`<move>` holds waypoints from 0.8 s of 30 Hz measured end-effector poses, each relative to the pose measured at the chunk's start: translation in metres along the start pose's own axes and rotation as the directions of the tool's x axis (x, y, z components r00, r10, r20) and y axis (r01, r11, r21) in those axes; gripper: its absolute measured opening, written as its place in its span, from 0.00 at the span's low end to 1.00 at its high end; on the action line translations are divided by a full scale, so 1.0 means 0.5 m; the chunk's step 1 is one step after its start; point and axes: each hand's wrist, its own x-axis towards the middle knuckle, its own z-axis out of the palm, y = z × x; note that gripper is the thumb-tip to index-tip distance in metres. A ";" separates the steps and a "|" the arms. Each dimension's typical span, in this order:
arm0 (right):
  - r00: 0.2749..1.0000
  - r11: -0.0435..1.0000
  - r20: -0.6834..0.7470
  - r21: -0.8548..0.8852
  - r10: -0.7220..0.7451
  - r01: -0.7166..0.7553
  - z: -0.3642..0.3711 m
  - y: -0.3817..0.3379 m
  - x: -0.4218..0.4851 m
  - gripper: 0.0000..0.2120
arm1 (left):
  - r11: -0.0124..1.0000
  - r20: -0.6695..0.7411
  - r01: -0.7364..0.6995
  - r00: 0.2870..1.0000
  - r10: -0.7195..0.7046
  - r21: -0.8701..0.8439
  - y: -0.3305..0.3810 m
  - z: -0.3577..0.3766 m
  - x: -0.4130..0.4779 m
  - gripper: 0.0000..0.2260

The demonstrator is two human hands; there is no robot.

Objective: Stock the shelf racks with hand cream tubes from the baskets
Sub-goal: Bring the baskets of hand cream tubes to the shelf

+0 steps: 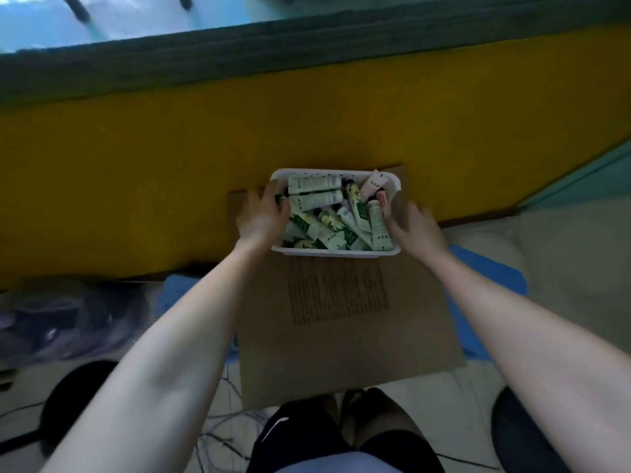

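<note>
So the white basket (336, 253), crammed with a jumble of green-and-white hand cream tubes (316, 196), is sitting dead centre of the frame on a flat cardboard sheet (341, 336), with its far edge lying against a big yellow panel (170, 148). The left hand (263, 216) is curling its fingers over the basket's left rim, while the right hand (415, 230) is pressing against the right wall, too smeared to tell if it's actually gripping. Around it, a blue mat (478, 268) is poking out from under the cardboard, a crumpled plastic bag (61, 322) is lying lower left, and loose wires (222, 438) are trailing along the bottom.
</note>
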 end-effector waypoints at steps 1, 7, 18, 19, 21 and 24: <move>1.000 0.999 -0.014 0.046 -0.012 0.013 0.009 0.001 0.008 0.26 | 0.999 0.007 0.003 1.000 -0.003 -0.033 -0.004 0.006 0.007 0.21; 0.993 0.983 -0.099 0.161 -0.068 0.084 0.046 0.014 0.049 0.27 | 0.987 0.048 0.040 0.998 -0.033 -0.158 -0.013 0.035 0.033 0.22; 0.985 0.908 -0.093 0.384 -0.145 0.170 0.020 0.019 0.081 0.23 | 0.894 -0.157 0.105 0.969 -0.190 -0.435 0.029 0.046 0.009 0.18; 0.981 0.898 -0.101 0.396 -0.168 0.194 0.008 0.019 0.079 0.22 | 0.883 -0.195 0.098 0.958 -0.208 -0.459 0.032 0.044 -0.008 0.18; 0.974 0.883 -0.112 0.410 -0.198 0.227 -0.015 0.010 0.078 0.21 | 0.867 -0.245 0.125 0.931 -0.270 -0.482 0.034 0.037 -0.041 0.18; 0.958 0.855 -0.111 0.432 -0.265 0.287 -0.043 -0.031 0.084 0.22 | 0.828 -0.303 0.188 0.869 -0.391 -0.529 0.033 0.016 -0.088 0.19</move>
